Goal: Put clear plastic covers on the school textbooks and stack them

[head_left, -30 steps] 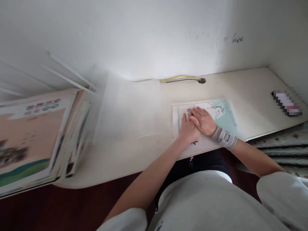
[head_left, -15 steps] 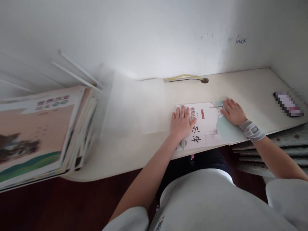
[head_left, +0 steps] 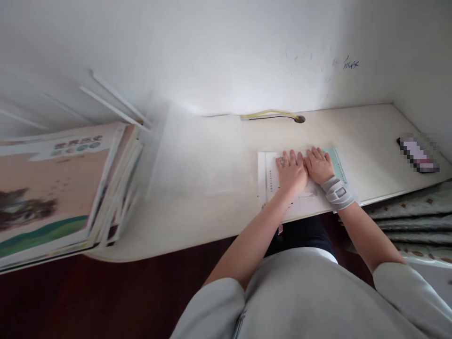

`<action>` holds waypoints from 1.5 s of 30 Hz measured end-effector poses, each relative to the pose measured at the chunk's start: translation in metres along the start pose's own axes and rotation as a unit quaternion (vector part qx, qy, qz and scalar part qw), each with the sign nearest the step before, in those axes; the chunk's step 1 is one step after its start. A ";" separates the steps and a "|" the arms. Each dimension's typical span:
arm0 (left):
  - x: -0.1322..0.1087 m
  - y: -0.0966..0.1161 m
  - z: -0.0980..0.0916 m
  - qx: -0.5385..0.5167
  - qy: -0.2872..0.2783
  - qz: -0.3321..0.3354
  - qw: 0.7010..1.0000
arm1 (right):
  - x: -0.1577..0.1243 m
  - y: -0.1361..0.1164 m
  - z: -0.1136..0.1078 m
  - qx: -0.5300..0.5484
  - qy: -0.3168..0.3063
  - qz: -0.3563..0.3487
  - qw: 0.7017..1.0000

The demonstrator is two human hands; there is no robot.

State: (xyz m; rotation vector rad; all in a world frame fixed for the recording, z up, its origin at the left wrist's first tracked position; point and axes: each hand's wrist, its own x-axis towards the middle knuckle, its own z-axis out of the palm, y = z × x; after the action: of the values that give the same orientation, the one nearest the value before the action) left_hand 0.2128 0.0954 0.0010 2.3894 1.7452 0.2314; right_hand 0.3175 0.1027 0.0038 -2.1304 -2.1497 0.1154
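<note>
A thin book [head_left: 305, 203] with a white and pale green cover lies flat near the front edge of the desk. My left hand [head_left: 293, 173] rests flat on its middle, fingers spread, covering much of the printed title. Close beside it, my right hand [head_left: 318, 165] lies on the cover too, fingers stretched out. The two hands nearly touch at the thumbs. A grey wrist brace [head_left: 338, 192] wraps my right wrist. Clear film seems to edge the book on the right.
A stack of books [head_left: 52, 188] stands on the left. A transparent sheet [head_left: 197, 150] lies on the white desk [head_left: 197, 221]. Yellow and black cables [head_left: 271, 113] run into a hole by the wall. A blurred phone [head_left: 418, 154] lies at right, above folded patterned fabric [head_left: 416, 214].
Both hands have slid inward from the book's two ends to its middle, and now lie side by side. The book stays in about the same place.
</note>
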 end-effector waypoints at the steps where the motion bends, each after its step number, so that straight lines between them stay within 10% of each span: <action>1: -0.001 -0.004 0.003 -0.004 0.002 0.004 1.000 | -0.002 0.005 0.004 -0.007 -0.001 -0.013 1.000; 15: -0.008 -0.101 -0.011 0.025 0.000 -0.082 0.996 | -0.004 0.087 0.008 -0.039 0.008 -0.012 0.999; 22: -0.011 -0.104 -0.015 -0.079 0.105 -0.116 0.985 | -0.006 0.082 0.007 -0.062 0.044 -0.005 0.997; 31: 0.011 -0.117 -0.027 -0.412 0.146 -0.176 0.882 | 0.010 0.063 0.010 -0.061 0.108 -0.162 0.979; 37: 0.010 -0.117 -0.036 -0.601 0.104 -0.103 0.786 | 0.026 0.051 -0.003 -0.003 0.088 -0.230 0.969; 45: -0.001 -0.132 -0.059 -0.559 0.061 -0.094 0.822 | 0.029 0.061 -0.052 0.087 0.039 -0.303 0.948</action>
State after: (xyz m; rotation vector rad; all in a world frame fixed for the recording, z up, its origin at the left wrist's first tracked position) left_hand 0.0771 0.1366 0.0277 1.3369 1.2591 1.0488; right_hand 0.3845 0.1313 0.0475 -1.2844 -2.5200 0.1535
